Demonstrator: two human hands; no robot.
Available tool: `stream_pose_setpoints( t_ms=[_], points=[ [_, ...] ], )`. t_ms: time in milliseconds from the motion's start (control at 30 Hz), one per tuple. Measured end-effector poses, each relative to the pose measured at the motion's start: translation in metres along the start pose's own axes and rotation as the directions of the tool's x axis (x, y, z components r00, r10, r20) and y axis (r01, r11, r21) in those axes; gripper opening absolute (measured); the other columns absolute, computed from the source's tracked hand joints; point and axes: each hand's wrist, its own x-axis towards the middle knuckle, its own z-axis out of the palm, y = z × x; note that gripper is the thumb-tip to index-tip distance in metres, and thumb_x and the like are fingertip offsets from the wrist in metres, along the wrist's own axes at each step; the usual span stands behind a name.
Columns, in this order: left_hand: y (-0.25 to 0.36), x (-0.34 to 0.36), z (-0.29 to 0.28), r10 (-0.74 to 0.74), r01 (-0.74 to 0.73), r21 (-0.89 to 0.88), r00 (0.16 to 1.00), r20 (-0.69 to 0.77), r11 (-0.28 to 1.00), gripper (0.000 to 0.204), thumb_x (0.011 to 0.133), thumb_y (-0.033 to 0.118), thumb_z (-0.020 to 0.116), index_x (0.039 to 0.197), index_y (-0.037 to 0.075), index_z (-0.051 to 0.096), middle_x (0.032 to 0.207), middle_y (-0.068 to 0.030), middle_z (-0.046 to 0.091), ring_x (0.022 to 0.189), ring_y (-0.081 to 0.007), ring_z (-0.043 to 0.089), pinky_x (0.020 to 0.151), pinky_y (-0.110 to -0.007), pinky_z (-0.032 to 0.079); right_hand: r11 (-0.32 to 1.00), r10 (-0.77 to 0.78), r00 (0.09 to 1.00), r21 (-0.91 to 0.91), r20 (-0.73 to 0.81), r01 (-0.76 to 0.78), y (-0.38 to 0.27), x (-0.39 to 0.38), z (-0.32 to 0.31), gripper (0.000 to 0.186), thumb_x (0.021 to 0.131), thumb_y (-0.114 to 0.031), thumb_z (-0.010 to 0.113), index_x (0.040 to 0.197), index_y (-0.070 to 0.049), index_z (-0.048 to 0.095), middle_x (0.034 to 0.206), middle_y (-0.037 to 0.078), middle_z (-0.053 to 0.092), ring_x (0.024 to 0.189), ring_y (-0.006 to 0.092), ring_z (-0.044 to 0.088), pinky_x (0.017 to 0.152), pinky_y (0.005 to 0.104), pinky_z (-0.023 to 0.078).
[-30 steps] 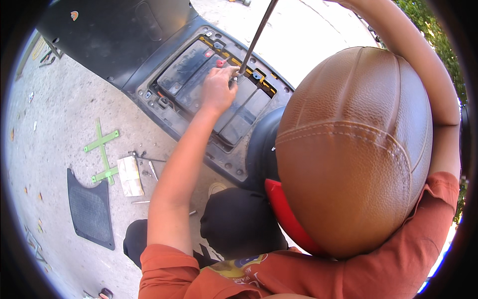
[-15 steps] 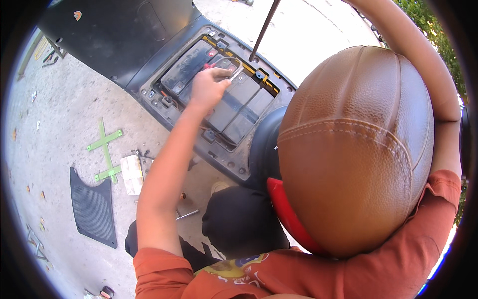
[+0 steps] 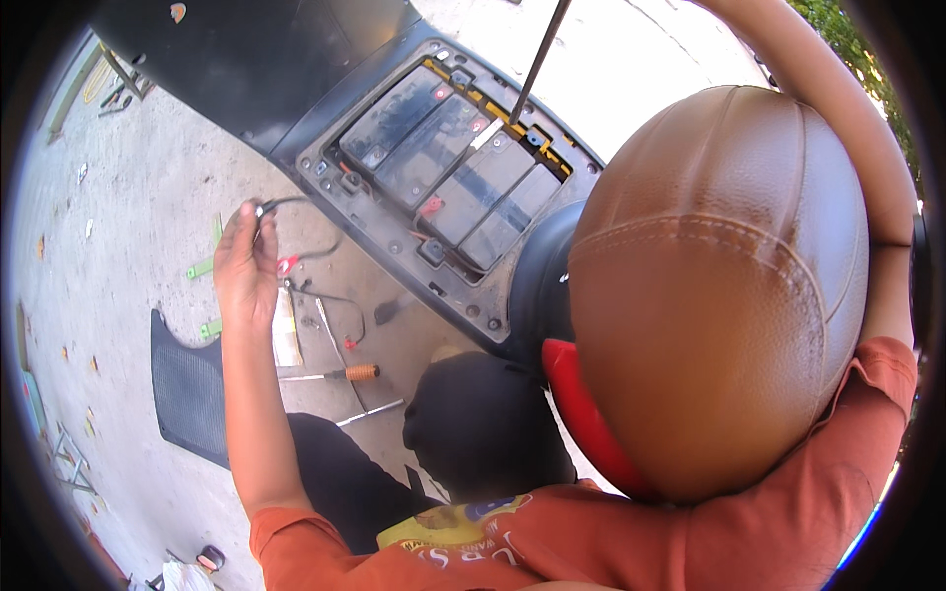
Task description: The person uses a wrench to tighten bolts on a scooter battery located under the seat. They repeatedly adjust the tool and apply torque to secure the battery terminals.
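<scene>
Out over the floor, left of the battery compartment, my left hand [image 3: 246, 258] pinches a black cable [image 3: 286, 201] by its metal end. A red-ended stretch of cable hangs beside that hand. Several dark batteries [image 3: 414, 148] lie side by side in the scooter's open footboard compartment [image 3: 340, 192], with red terminal covers on some. A thin dark rod [image 3: 542, 59] slants down to the compartment's far side from the top edge. My right arm reaches round the brown leather seat [image 3: 719, 295] and leaves the picture at the top; its hand is out of sight.
On the floor lie an orange-handled screwdriver [image 3: 363, 372], a metal bar [image 3: 371, 412], a dark ribbed panel [image 3: 187, 394], a pale packet [image 3: 286, 333] and green strips [image 3: 202, 268], partly hidden by my arm. My knee [image 3: 473, 424] is close to the scooter.
My left hand has moved from over the batteries to the left, out above the floor, taking the cable with it. The view has shifted slightly.
</scene>
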Motion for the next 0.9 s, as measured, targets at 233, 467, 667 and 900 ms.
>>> stream_pose_setpoints(
  t_ms=[233,467,667,900],
  points=[
    [-0.013,0.003,-0.076,-0.240,0.231,-0.101,0.967,-0.086,0.968,0.021,0.101,0.009,0.068,0.114,-0.007,0.062,0.107,-0.0126,0.065,0.098,-0.0180,0.068,0.088,-0.022,0.063,0.999,0.025,0.997,-0.043,0.068,-0.022,0.004,-0.010,0.012,0.010,0.083,-0.010,0.069,0.090,-0.002,0.071,0.081,0.009,0.070,0.080,0.0197,0.066,0.075,0.0360,0.052],
    [-0.042,0.020,-0.134,-0.326,0.363,0.193,0.925,-0.198,0.912,0.025,0.102,0.010,0.067,0.119,-0.006,0.061,0.109,-0.0106,0.064,0.101,-0.0183,0.066,0.091,-0.024,0.062,0.999,0.040,0.994,-0.008,0.098,-0.039,0.003,-0.009,0.018,0.008,0.081,-0.007,0.069,0.088,-0.003,0.071,0.080,0.006,0.070,0.078,0.0160,0.066,0.072,0.0337,0.052],
    [-0.052,0.022,-0.132,-0.364,0.403,0.198,0.909,-0.205,0.894,0.031,0.100,-0.005,0.058,0.127,-0.021,0.052,0.129,-0.0259,0.056,0.118,-0.0360,0.064,0.103,-0.034,0.060,1.000,-0.004,0.993,0.019,0.114,0.002,0.008,-0.008,0.020,0.007,0.081,-0.007,0.069,0.086,-0.004,0.071,0.078,0.006,0.069,0.075,0.0153,0.065,0.071,0.0333,0.052],
    [-0.061,0.031,-0.158,-0.329,0.410,0.249,0.892,-0.311,0.877,0.030,0.096,-0.011,0.058,0.123,-0.023,0.055,0.128,-0.0269,0.059,0.116,-0.0331,0.065,0.102,-0.031,0.060,1.000,-0.023,0.994,0.012,0.110,0.022,0.003,-0.012,0.018,0.006,0.081,-0.007,0.068,0.085,-0.004,0.071,0.076,0.005,0.069,0.074,0.0152,0.065,0.070,0.0332,0.052]
  ],
)
